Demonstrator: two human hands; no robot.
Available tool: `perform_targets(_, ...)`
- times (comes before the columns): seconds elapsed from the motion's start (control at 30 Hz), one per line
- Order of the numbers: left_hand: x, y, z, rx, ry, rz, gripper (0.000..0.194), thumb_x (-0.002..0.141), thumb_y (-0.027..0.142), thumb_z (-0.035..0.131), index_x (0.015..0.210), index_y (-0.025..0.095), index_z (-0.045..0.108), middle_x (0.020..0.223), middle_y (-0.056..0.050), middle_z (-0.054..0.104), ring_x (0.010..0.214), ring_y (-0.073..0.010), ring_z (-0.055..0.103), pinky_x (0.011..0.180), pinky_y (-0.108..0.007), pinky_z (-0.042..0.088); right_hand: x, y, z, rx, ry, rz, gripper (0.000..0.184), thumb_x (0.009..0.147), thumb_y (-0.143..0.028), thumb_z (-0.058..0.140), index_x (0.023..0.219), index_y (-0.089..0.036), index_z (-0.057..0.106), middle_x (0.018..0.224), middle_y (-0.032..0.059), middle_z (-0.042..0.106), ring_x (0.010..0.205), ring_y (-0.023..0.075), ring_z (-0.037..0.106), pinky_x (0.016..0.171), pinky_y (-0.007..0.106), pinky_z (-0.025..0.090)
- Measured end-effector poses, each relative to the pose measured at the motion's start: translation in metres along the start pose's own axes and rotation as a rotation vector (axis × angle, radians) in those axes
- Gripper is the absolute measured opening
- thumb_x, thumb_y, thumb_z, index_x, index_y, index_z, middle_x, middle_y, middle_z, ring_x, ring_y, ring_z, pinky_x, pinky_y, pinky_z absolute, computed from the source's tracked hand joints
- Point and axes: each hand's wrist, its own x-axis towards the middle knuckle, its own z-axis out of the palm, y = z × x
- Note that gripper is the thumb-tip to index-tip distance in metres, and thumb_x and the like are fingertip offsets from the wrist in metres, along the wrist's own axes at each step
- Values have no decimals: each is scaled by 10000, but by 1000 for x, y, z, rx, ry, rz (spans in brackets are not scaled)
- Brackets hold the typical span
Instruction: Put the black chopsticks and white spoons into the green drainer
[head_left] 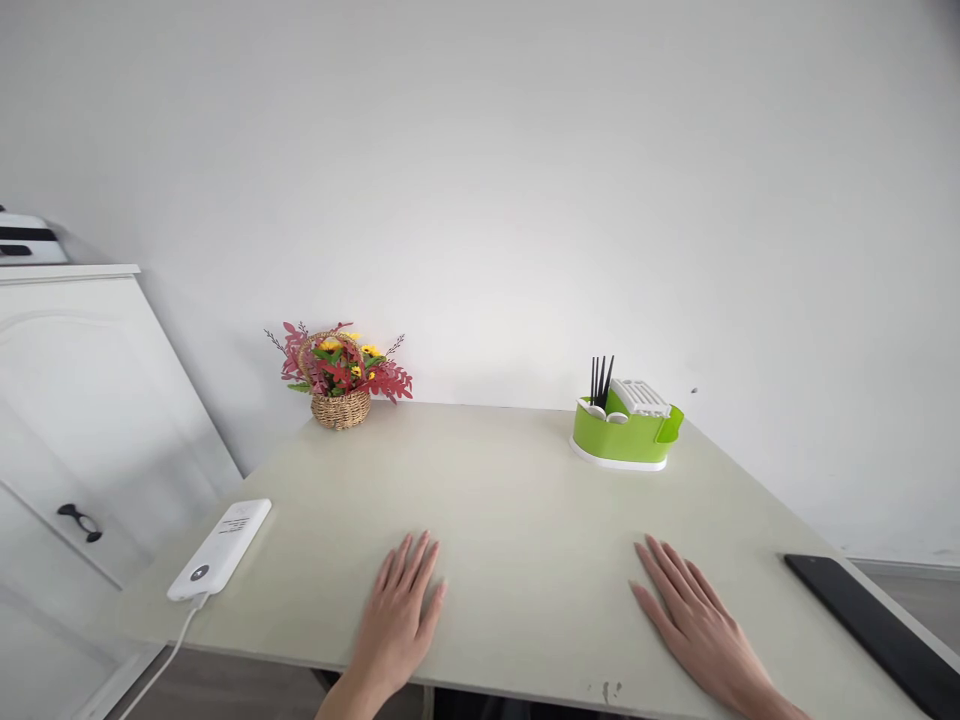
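My left hand [397, 617] lies flat on the pale table [517, 520], palm down, fingers stretched out, holding nothing. My right hand [694, 622] rests the same way farther right, thumb apart from the fingers, also holding nothing. Beyond the right hand, near the back edge, stands a green utensil holder [615, 438] with a white base. Black chopsticks [602, 382] and white spoons [616, 417] poke out of it. At the back left sits a wicker basket [341, 410] of red and yellow artificial flowers [349, 365].
A white power bank [221, 548] with a white cable [176, 645] plugged in lies near the left edge. Along the right edge is a long black flat object [870, 625]. A white cabinet [90, 400] stands left of the table, and a white wall [495, 200] rises behind.
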Motion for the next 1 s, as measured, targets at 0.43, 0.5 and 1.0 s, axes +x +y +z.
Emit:
perform_targets(0.43,2,5,0,-17,-3,-47,659,1086,483,393,1683,357,145,1693,16,341,1549,-287,361,1220,-521,406,-2,-8,2,4,30,36,732,1048,-617,300,1688,-271,215,1720,9,255,1577,257,273,1285,542,266)
perform_targets(0.5,2,7,-1,-13,-11,-56,654,1088,482,391,1682,359,148,1695,18,334,1551,-285,357,1224,-520,402,-3,-9,3,1,41,36,739,1048,-619,293,1687,-257,221,1719,17,261,1578,257,274,1287,543,258)
perform_targets(1.0,0,15,-1,11,4,-109,660,1089,449,393,1683,376,115,1689,23,352,1546,-282,367,1234,-518,394,-5,-10,5,66,68,36,758,1035,-635,285,1685,-248,251,1709,34,300,1575,301,278,1291,575,224)
